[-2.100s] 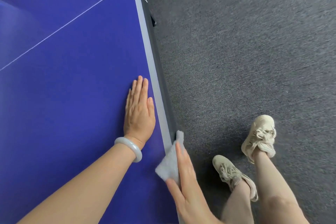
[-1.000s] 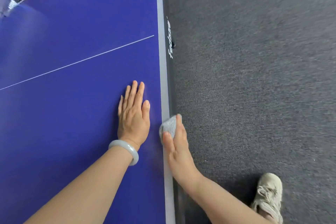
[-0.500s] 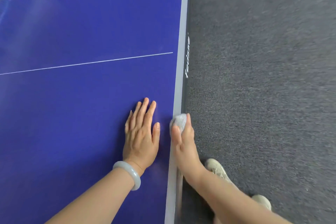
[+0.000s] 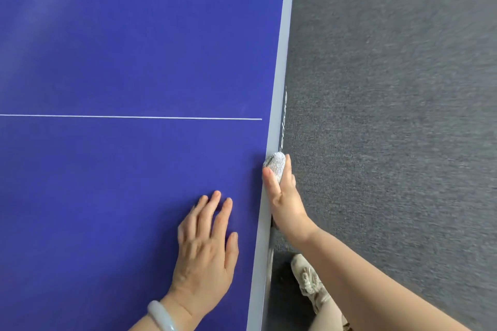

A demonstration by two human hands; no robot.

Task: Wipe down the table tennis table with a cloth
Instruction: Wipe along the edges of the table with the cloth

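Cloth [image 4: 274, 164], a small pale grey wad with a nubbly weave, sits bunched over the long grey edge band [image 4: 282, 48] of the blue table tennis surface [image 4: 134, 48], at about 4 o'clock from the picture's centre and close to it. The right hand [image 4: 285, 201] grips it: the thumb [image 4: 270, 180] lies on top of the band at the cloth's 7 o'clock side, and a finger shows on its 3 o'clock side over the outer face, so the wad is pinched against the edge. That forearm extends away toward 5 o'clock. At 7 o'clock from the cloth and apart from it, the left hand [image 4: 207, 247] lies palm down on the blue surface, fingers straight and slightly spread, tips toward 12 o'clock, holding nothing; it is a little blurred. A pale, glassy bracelet [image 4: 161, 316] circles that wrist. 1 thin white line [image 4: 134, 116] crosses the surface from 9 o'clock toward 3 o'clock, stopping just short of the edge band, beyond the cloth toward 12 o'clock. Pale lettering [image 4: 283, 121] runs along the side face just past the cloth, too blurred to read. Dark grey carpet [image 4: 390, 115] fills everything at 3 o'clock of the edge. 1 cream lace-up shoe [image 4: 309, 282] stands on it at 6 o'clock from the right hand.
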